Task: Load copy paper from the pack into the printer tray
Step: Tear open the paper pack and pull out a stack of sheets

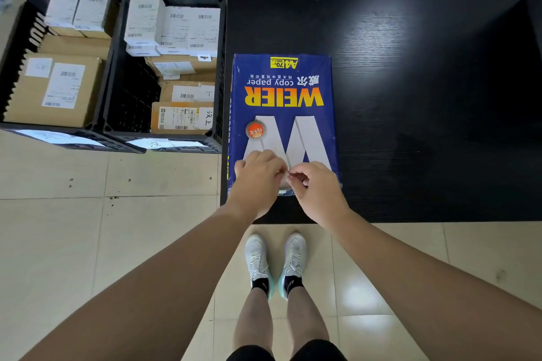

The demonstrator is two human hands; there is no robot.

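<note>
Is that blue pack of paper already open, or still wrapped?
Mostly still wrapped: the blue pack lies flat on the black table, wrapper whole on top. Both hands pinch its near end; whether it has torn, cannot tell.

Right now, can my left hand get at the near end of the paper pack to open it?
Probably yes. Your left hand is already on the near end of the paper pack, fingers pinched at the wrapper beside your right hand. Nothing on the black table blocks that end.

Both arms outstretched, left hand (258,182) and right hand (316,187) close together, fingers (294,174) pinched
</note>
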